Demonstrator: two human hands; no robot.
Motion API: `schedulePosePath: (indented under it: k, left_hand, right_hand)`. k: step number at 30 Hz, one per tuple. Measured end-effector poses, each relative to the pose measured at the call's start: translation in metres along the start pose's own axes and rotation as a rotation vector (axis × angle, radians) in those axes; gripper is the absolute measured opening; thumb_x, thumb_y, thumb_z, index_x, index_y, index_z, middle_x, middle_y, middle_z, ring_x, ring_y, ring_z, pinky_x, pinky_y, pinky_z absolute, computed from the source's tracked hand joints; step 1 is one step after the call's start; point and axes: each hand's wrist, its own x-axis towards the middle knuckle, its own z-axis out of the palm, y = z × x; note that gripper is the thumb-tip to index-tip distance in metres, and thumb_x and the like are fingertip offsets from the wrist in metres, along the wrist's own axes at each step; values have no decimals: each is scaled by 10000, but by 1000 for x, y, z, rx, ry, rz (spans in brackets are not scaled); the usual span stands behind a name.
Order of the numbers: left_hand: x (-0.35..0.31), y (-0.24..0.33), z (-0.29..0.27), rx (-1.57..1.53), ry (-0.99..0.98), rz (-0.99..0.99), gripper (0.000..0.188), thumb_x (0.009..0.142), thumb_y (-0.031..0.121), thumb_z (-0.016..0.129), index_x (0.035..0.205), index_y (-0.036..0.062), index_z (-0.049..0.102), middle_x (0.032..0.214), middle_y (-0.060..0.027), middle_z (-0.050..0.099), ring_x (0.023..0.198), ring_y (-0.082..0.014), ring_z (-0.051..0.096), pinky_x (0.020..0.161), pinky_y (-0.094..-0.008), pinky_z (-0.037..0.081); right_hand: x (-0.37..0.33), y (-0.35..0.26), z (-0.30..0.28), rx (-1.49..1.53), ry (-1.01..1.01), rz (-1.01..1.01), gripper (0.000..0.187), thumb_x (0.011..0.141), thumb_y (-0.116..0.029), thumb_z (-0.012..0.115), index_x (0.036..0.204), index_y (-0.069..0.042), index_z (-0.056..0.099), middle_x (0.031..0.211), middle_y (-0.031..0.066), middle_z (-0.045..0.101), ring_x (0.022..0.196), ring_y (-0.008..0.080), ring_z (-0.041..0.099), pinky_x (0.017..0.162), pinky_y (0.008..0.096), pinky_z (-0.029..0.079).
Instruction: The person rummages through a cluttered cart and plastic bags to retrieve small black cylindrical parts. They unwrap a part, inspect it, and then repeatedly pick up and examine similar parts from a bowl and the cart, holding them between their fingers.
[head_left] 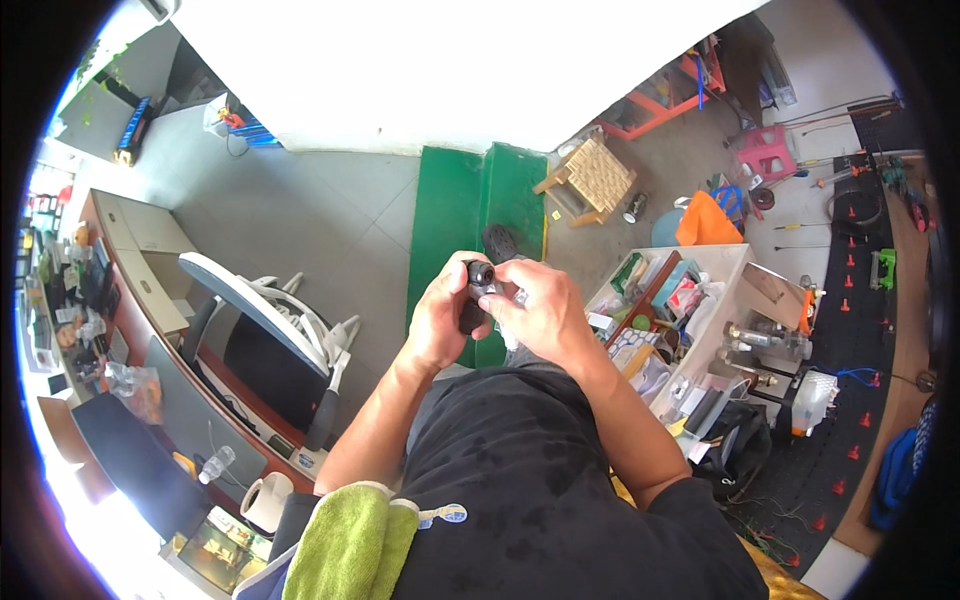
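Dark lens-ended device (pixel 481 274) is held in front of the person's torso, over a green platform (pixel 445 190) and left of an open white container (pixel 726 297). In that container lie a green packet (pixel 628 272), a small round green thing (pixel 641 322) and crumpled pale plastic (pixel 708 305), with a brown strip (pixel 645 298) running between them. The left hand's (pixel 437 318) fingers curl closed around the device; 2 fingers of the right hand (pixel 548 312), thumb and index, grip its side, the others bent and partly hidden.

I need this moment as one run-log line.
left hand: holds small black rounded device; right hand: touches it; beyond: tan square woven stool
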Motion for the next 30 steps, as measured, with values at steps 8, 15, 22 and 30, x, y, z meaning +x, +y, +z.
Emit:
schedulePosePath:
  k: [8, 15, 22, 30]
  left_hand:
    - [-2, 3, -19, -346, -73, -180, 426, 1002, 514, 586, 1135, 112, 635, 1159, -125, 693, 915, -296, 672, 540, -416, 506]
    - [5, 1, -35, -7, 44, -130, 300, 1046, 381, 680, 1077, 85, 647, 1179, -137, 727, 906, -250, 720, 562, -332, 510]
    - [6, -16, 1, 243, 135, 4, 411, 996, 192, 800, 1345, 59, 629, 1004, -27, 720, 846, -99, 662, 566, -222, 459]
    - [2, 5, 9, 838, 57, -113, 316, 922, 138, 864, 1179, 3, 739, 936, 8, 731, 854, -75, 615, 802, -294, 523]
  right_hand:
    - [-1, 8, 1, 530, -86, 183, 95, 982, -49, 703, 1013, 36, 729, 864, 118, 779, 656, 119, 693, 551, 283, 530]
    - [-3, 2, 3, 416, 70, 121, 59, 995, -29, 686, 962, 14, 666, 849, 125, 779, 649, 129, 709, 541, 306, 537]
    - [-2, 19, 18, 221, 235, -4, 73, 958, -56, 743, 969, -28, 676, 723, 137, 709, 617, 220, 722, 563, 377, 551]
    - [2, 33, 10, 76, 190, 11, 200, 988, -164, 713, 872, -11, 658, 720, 180, 694, 622, 329, 708, 577, 427, 540]
